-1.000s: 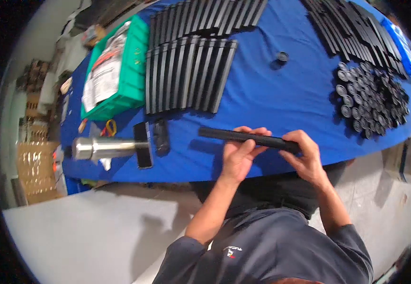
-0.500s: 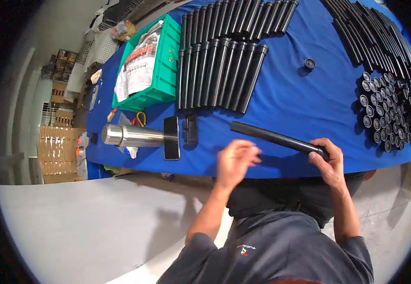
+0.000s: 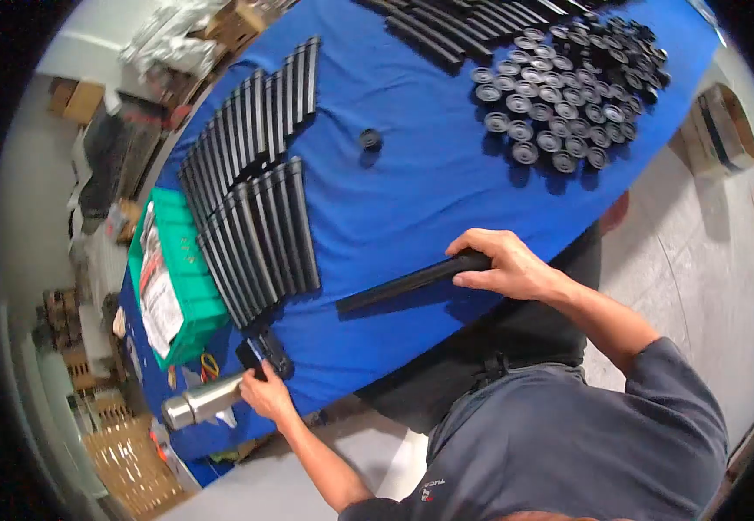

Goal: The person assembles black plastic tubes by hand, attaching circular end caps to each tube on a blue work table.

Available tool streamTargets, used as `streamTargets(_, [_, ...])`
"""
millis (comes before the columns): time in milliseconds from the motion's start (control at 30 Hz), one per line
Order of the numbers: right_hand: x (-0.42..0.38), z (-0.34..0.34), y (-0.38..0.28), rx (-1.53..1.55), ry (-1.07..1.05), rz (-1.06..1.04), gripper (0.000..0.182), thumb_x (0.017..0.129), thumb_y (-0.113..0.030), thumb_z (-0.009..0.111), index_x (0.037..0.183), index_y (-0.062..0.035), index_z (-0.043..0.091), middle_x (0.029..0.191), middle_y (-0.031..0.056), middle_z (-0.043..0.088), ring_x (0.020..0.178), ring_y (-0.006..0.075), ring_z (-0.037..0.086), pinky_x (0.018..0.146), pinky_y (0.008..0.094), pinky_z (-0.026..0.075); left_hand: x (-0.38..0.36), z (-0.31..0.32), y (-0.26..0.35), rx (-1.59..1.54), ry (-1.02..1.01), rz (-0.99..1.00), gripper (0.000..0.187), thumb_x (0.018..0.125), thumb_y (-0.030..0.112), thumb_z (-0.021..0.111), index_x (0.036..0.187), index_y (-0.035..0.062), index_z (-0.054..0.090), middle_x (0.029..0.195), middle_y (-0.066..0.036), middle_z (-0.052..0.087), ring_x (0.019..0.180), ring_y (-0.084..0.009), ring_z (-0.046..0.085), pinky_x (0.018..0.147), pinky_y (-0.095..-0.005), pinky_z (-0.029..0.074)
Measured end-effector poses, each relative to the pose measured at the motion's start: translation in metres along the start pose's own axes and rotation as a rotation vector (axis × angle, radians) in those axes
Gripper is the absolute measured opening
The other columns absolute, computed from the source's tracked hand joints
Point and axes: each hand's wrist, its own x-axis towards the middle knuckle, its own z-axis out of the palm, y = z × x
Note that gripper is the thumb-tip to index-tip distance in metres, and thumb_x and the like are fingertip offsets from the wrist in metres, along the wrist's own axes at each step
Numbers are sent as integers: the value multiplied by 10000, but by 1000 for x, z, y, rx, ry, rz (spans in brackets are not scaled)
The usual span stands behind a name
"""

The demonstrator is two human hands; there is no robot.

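Observation:
My right hand [image 3: 503, 265] grips one end of a black tube [image 3: 403, 284], whose other end points left over the blue cloth. At the table's front edge my left hand [image 3: 267, 392] is at a phone [image 3: 252, 356], beside a steel flask [image 3: 203, 402]; its fingers are partly hidden and small, so its hold is unclear. A black case [image 3: 274, 351] lies just right of the phone. Further back a single round black cap [image 3: 369, 140] stands alone on the cloth.
Two rows of black tubes [image 3: 260, 239] lie at the left beside a green crate [image 3: 188, 286] with printed bags. Many round caps [image 3: 559, 108] cluster at the back right, with more thin black tubes [image 3: 433, 35] behind them. Yellow-handled scissors [image 3: 210, 366] lie near the flask.
The view has turned and shifted. My left hand has moved away from the tube's side to the phone. My right hand still holds the tube, which now slants down to the left.

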Motion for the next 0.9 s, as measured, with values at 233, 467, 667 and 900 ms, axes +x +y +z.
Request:
streamTargets(233, [-10,2,6,91,59,-34,369,844,-180,771,1143,-6,642,1009,154,673,934,318,673,814,398,527,4,22,-15,-73,106,73,392,892,305,759,1071,-20,633,991,-224,622,977,-432,593,870,-516,461])
streamTargets(467, [-13,3,23,99,87,-154,347,881,-202,743,1142,-4,628,1007,172,659,937,333,660,808,425,526,4,21,-18,-78,138,115,295,878,227,766,1004,-19,661,981,-212,682,966,-416,634,854,-499,488])
streamTargets(667, [-13,7,27,136,100,-174,352,832,-193,747,1092,6,619,966,185,653,944,375,651,831,463,513,-5,6,-1,-100,184,105,344,881,272,784,1029,-11,656,964,-221,690,878,-404,660,797,-466,528])
streamTargets(900, [-17,2,24,193,96,-138,395,827,-173,751,1129,4,567,988,191,635,945,372,640,827,460,505,-14,-31,16,-239,289,179,466,876,407,799,1053,-4,669,939,-218,680,841,-411,659,778,-491,530])
